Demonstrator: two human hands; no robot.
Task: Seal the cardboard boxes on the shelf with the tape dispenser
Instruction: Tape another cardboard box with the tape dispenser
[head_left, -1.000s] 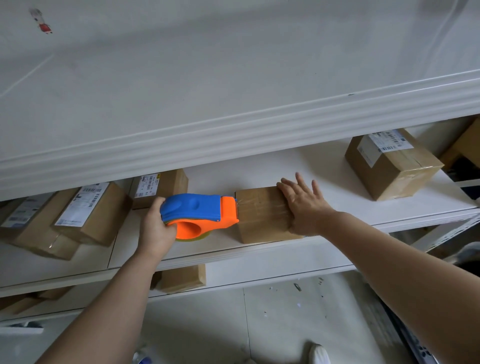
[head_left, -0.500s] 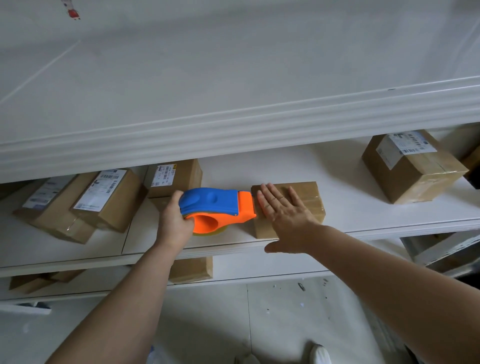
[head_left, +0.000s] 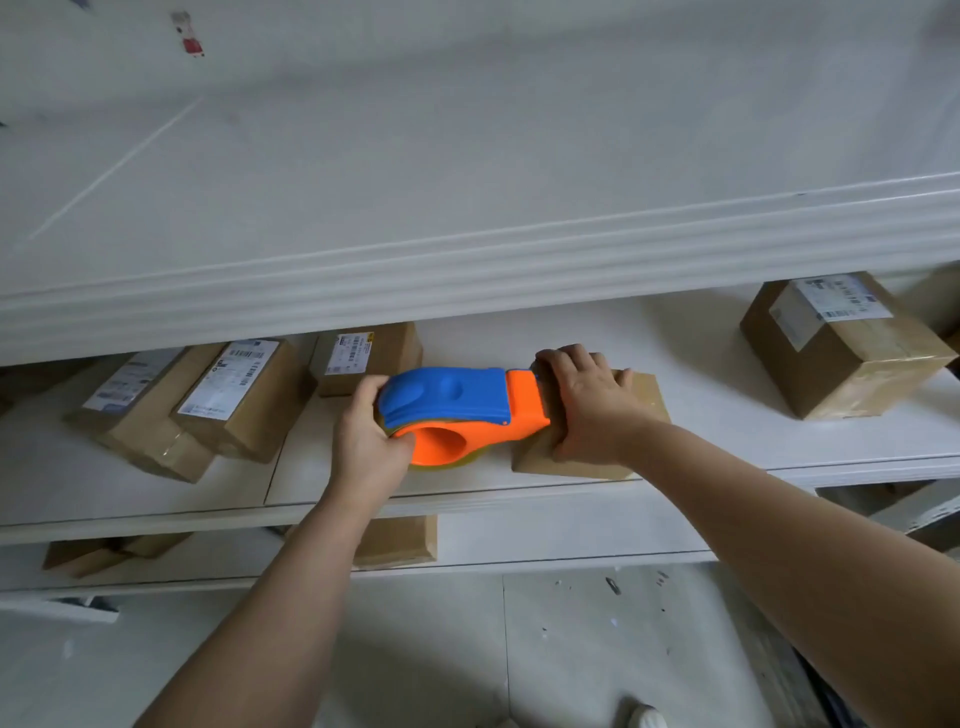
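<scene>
A blue and orange tape dispenser (head_left: 457, 410) is gripped at its rear by my left hand (head_left: 366, 441). Its orange nose touches the left end of a small flat cardboard box (head_left: 647, 400) on the white middle shelf (head_left: 701, 457). My right hand (head_left: 587, 405) lies on top of that box, fingers curled over its far left edge beside the dispenser's nose. The hand hides most of the box top.
Three labelled boxes (head_left: 239, 395) sit on the same shelf to the left, and a bigger labelled box (head_left: 841, 348) at the right. An upper shelf (head_left: 467, 275) overhangs. More boxes (head_left: 400, 540) lie on the lower shelf. Below is a speckled floor.
My right hand slid left along the box top and curled its fingers over the left edge. The dispenser has stayed at that end, and the camera has shifted.
</scene>
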